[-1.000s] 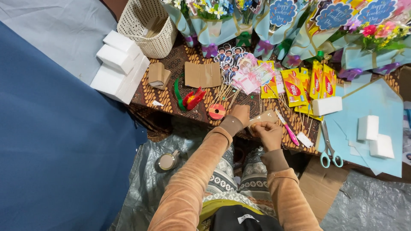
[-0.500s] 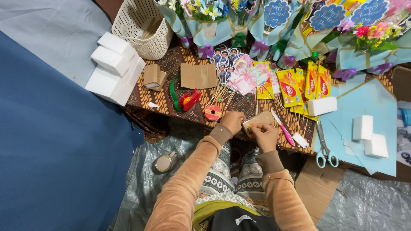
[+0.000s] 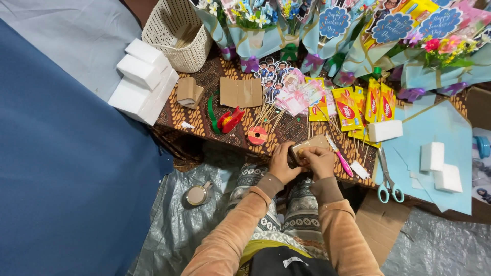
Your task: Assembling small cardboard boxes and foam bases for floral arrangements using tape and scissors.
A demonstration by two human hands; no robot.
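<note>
1. Both hands meet at the near edge of the low table [image 3: 204,120]. The left hand [image 3: 282,163] and the right hand [image 3: 319,161] are closed together on a small brown cardboard piece [image 3: 309,145], thumbs and fingers pinching it from either side; it sits just above the table's edge, over the person's knees.
2. As a judgement, the work is well along but unfinished: several wrapped bouquets [image 3: 255,36] in pale blue paper stand complete along the far side, while loose parts lie unused.
3. What remains lying about: white foam blocks [image 3: 140,76] stacked at the left corner, more foam blocks [image 3: 440,163] on pale blue paper sheets [image 3: 434,133] at right, and wooden skewers [image 3: 271,117] with printed cut-out figures.
4. Yellow snack packets [image 3: 358,105] with red markings lie in a row beyond the hands, flat and rectangular.
5. Round blue scalloped tags [image 3: 333,21] with white lettering stand in the bouquets.
6. Teal-handled scissors [image 3: 388,181] and a pink pen [image 3: 341,161] lie just right of the hands; a red tape roll [image 3: 257,135] lies left.
</note>
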